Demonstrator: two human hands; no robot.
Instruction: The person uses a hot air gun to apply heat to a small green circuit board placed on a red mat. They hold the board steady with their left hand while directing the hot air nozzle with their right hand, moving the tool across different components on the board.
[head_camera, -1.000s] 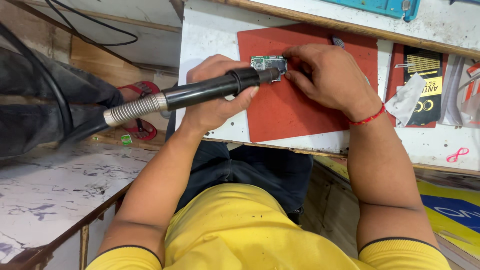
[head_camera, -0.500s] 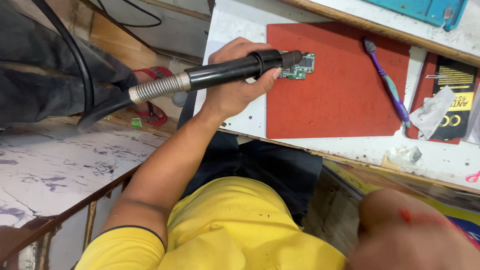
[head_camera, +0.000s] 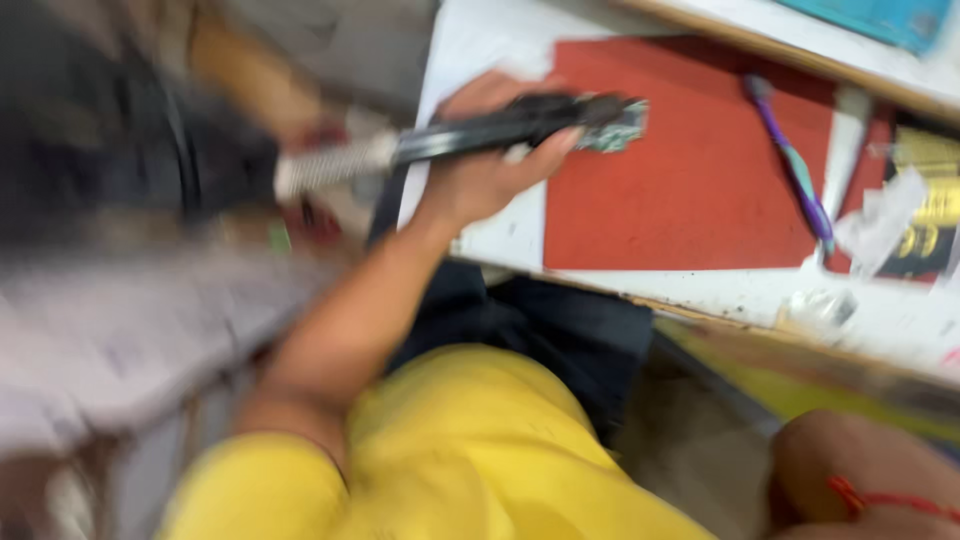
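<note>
Red mat (head_camera: 700, 200): the landmark, lying flat on the white bench (head_camera: 480, 40).
Left hand (head_camera: 480, 170): at the mat's left edge, fingers clenched round the black hot-air handle (head_camera: 480, 135).
Handle nozzle: points right, at the mat's upper left corner.
Circuit board (head_camera: 622, 125): small and green, on that same corner, just at the nozzle tip; touching or not is lost in blur.
Right hand: only a wrist with a red thread shows, well below the mat's lower right; fingers out of view.
Purple brush (head_camera: 795, 170): lies on the mat's right part.
Black and yellow packet (head_camera: 925, 215): rectangular, just right of the mat.
Risk: the board lies unheld, so the airflow or nozzle could likely shove it; lingering heat may scorch it.
</note>
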